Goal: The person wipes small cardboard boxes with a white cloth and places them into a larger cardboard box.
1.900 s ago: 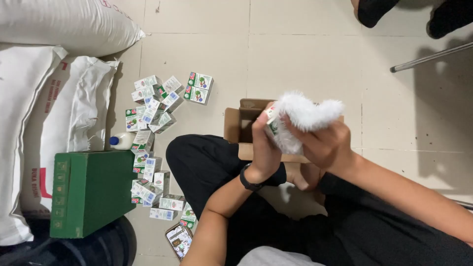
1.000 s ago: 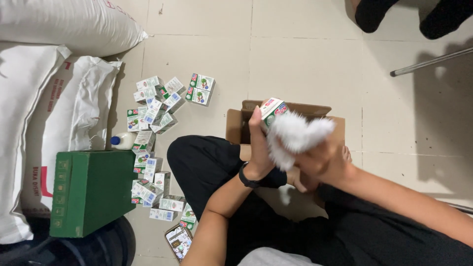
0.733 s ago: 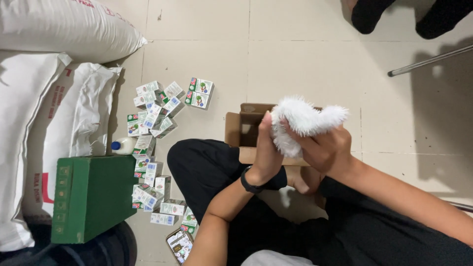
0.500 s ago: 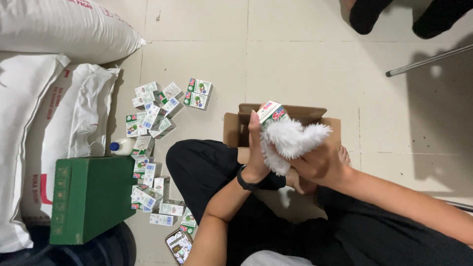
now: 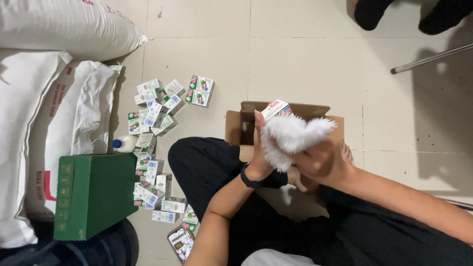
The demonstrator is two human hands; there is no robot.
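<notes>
The left hand [image 5: 260, 148] grips a small white-and-green carton [image 5: 277, 108] above the open cardboard box [image 5: 236, 129]; the right hand [image 5: 320, 160] is closed on a fluffy white cloth [image 5: 291, 137] pressed against it. Step in hand appears to be wiping; the next move likely calls for turning the carton.

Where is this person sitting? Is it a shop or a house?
Probably a storeroom or the back of a small shop, though I can't be sure. Big white sacks lie on the tiled floor, and many small cartons sit beside a green box.
</notes>
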